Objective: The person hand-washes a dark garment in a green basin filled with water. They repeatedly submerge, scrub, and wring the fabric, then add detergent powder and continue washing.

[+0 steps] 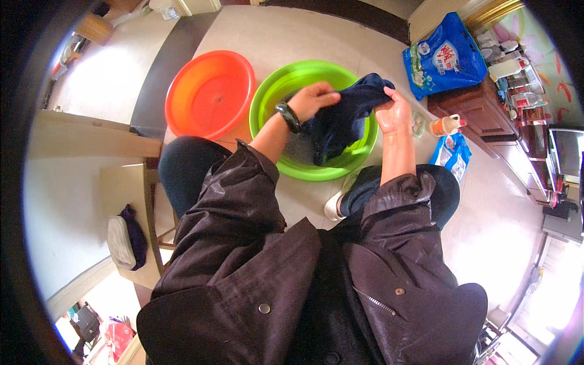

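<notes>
A dark navy piece of cloth (pixel 349 114) is stretched between my hands above a lime-green plastic basin (pixel 315 173). My left hand (pixel 315 101), with a dark bangle on its wrist, grips the cloth on its left side. At the upper right corner, my right hand (pixel 393 112) pinches the cloth's edge between thumb and fingers. The lower part of the cloth hangs down into the basin, where what looks like water shows. Its lowest end is blurred, so I cannot tell whether it touches the water.
Left of the green basin stands an orange-red basin (pixel 214 98). To the right are a soap dish (pixel 417 124), a plastic jug (pixel 445 125) and a blue-and-white detergent bag (pixel 451 153). A large blue bag (pixel 445 57) rests by the wooden cabinet (pixel 483 107). A wooden stool (pixel 137 182) is at left.
</notes>
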A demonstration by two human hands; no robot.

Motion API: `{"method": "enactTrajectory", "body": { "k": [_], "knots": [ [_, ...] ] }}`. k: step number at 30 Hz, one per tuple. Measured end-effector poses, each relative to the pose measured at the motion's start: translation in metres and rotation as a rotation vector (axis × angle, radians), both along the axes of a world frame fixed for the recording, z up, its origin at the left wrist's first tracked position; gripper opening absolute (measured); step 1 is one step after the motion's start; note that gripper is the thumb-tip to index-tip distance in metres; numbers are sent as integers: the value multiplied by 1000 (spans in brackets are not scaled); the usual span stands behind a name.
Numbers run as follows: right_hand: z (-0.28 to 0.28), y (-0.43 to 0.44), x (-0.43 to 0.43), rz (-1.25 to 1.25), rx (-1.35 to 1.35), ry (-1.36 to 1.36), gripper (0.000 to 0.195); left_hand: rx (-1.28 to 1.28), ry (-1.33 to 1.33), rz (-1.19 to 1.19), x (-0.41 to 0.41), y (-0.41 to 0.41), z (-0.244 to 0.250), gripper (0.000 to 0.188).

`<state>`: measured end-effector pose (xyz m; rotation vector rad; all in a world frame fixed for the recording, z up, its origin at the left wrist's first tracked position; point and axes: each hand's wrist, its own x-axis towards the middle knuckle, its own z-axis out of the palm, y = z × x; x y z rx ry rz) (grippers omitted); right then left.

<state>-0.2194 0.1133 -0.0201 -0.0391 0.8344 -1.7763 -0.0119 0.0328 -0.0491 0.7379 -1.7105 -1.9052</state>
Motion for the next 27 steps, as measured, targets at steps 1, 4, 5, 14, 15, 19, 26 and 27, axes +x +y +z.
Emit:
{"method": "enactTrajectory", "body": {
  "k": [1, 4, 5, 14, 15, 19, 26, 27],
  "knots": [
    [-4, -1, -3, 10, -20, 25, 18, 18, 93, 53, 1, -2, 5, 16],
    [-8, 1, 2, 85, 69, 137, 18, 342, 334, 180, 1, -3, 23, 14],
    [-6, 1, 5, 125, 110, 170, 19, 389, 368, 221, -1, -4, 31, 13],
    [48, 13, 63, 748, -5, 990, 72, 612, 678, 374, 7, -10, 78, 10],
    [52, 12, 67, 692, 3, 1138, 70, 589, 706, 354, 5, -7, 83, 10],
    [49, 0, 71, 308, 49, 1425, 47, 518, 808, 239, -6, 2, 111, 6],
    [93, -26, 29, 777, 139, 1755, 31, 370, 797, 313, 6, -5, 121, 9],
    [101, -25, 22, 811, 155, 1823, 30, 372, 796, 315, 4, -7, 119, 10]
  ]
}}
